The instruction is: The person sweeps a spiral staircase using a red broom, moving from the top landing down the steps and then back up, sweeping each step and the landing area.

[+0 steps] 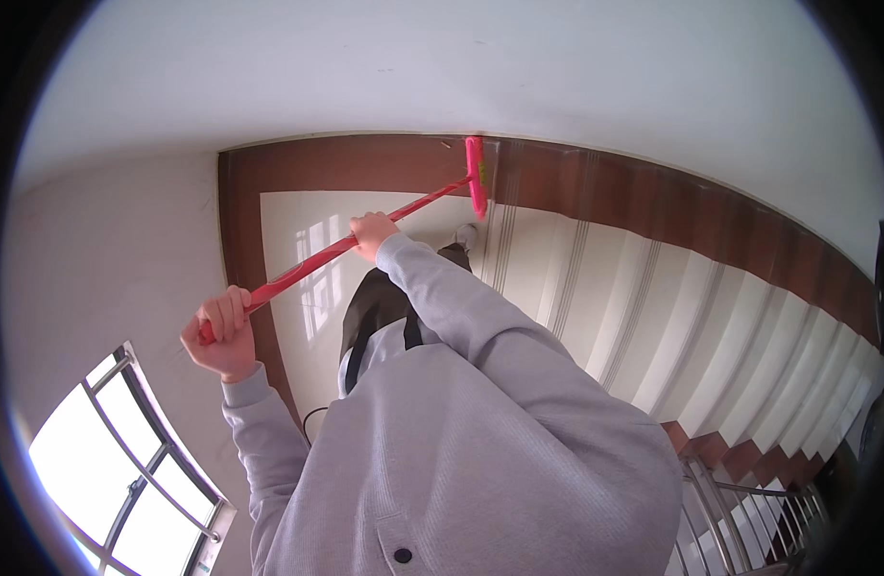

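A red broom handle [305, 267] slants across the landing in front of me. My left hand [224, 335] is wrapped around its upper end, close to the wall on the left. Farther down the shaft, my right hand [373, 234] grips it near the middle. At the far end, the pink broom head [476, 177] lies on the brown floor border, by the edge of the top step. Its bristles are mostly hidden. A small brown scrap [445, 145] lies on the border just left of the head, near the wall.
A staircase [615, 288] of pale steps with brown edges runs off to the right. A metal railing [737, 515] stands at the lower right. A barred window [118, 468] is at the lower left. White walls [442, 65] bound the pale tiled landing [276, 237].
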### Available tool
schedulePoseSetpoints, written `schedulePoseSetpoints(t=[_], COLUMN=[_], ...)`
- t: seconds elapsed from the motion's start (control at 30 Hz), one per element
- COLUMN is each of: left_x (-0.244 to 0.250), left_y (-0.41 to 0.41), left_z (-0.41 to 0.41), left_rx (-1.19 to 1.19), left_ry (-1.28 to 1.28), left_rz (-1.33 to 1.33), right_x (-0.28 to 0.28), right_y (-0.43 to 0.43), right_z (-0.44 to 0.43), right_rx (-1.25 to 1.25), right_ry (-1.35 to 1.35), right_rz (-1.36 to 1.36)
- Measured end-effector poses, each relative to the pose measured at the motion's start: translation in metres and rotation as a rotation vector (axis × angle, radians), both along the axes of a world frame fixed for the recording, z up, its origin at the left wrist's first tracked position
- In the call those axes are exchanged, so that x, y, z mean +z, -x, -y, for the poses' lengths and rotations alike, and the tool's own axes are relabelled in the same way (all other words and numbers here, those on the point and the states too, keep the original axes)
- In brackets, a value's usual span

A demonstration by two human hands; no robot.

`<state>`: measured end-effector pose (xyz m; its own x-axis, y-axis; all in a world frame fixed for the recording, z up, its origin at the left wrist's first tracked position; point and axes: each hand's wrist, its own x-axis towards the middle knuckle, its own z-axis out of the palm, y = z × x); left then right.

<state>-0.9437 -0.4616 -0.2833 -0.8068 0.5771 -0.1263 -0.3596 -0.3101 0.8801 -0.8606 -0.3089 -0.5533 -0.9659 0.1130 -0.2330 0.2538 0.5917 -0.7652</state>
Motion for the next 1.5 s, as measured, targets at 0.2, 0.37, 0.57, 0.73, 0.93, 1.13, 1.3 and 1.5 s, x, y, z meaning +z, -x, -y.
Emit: schedulePoseSetpoints(t=[0.2,0.37,0.57,0.73,0.93,1.13,1.3,1.5], left_x=[-0.036,-0.097,-0.059,-0.002,0.023,0.01,-0.052,-0.157], left_y=[-0.015,-0.051,-0.022,-0.02,-0.024,-0.005,0.016,0.027], left_z=[-0.04,-0.08,-0.033,0.0,0.008,0.017,0.007,0.01], left_rx=[-0.067,-0.016,0.065,0.011,-0.228,-0.296,-0.401,-0.525], left_ry=[-0.048,-0.049,0.009,0.052,0.111,0.107,0.035,-0.007], left_rz=[0.087,0.232,0.097,-0.084,-0.304,-0.246,-0.101,0.068], right_x=[-0.012,-0.078,-0.044,-0.009,-0.001,0.001,0.008,-0.038], right_y=[-0.057,-0.11,-0.037,0.005,0.001,-0.009,-0.011,-0.017], right_z=[-0.051,-0.098,-0.054,0.003,0.031,0.02,0.014,0.053], right_rx=[-0.133,-0.188,-0.024,0.007,-0.089,-0.098,-0.135,-0.479], right_ry=[-0.086,-0.155,-0.072,0.074,0.162,0.087,0.079,-0.212], right_rz=[0.127,0.208,0.201,0.042,-0.215,-0.216,-0.211,-0.122])
